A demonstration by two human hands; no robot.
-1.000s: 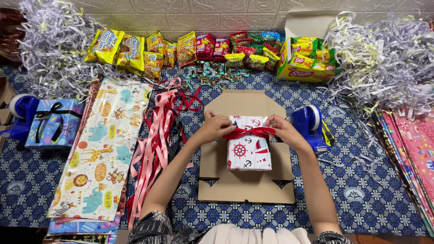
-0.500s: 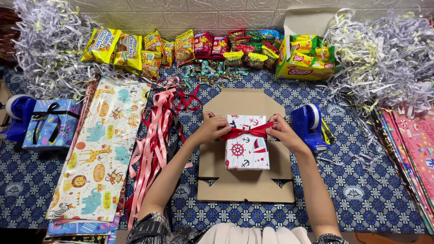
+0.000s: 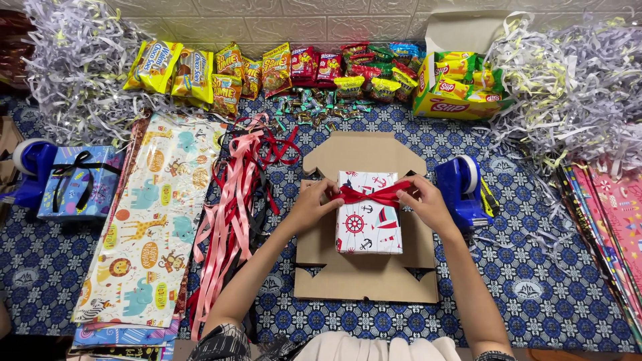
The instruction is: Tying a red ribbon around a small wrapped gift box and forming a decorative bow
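A small gift box point(image 3: 368, 224) wrapped in white paper with red and blue nautical prints rests on a flattened brown cardboard box point(image 3: 364, 281). A red ribbon point(image 3: 372, 194) crosses its top edge with a bow at the middle. My left hand point(image 3: 314, 202) grips the ribbon's left end at the box's upper left corner. My right hand point(image 3: 422, 202) grips the ribbon's right end at the upper right corner.
A bundle of pink and red ribbons point(image 3: 234, 214) and animal-print wrapping paper point(image 3: 150, 220) lie to the left, with a blue wrapped gift point(image 3: 80, 182). A blue tape dispenser point(image 3: 461, 188) sits right. Snack packets point(image 3: 267, 67), shredded paper point(image 3: 575, 80) and a yellow carton point(image 3: 455, 87) line the back.
My hands have pulled the ribbon ends outward, tightening the bow on top of the box. The box has stayed in the same place on the cardboard.
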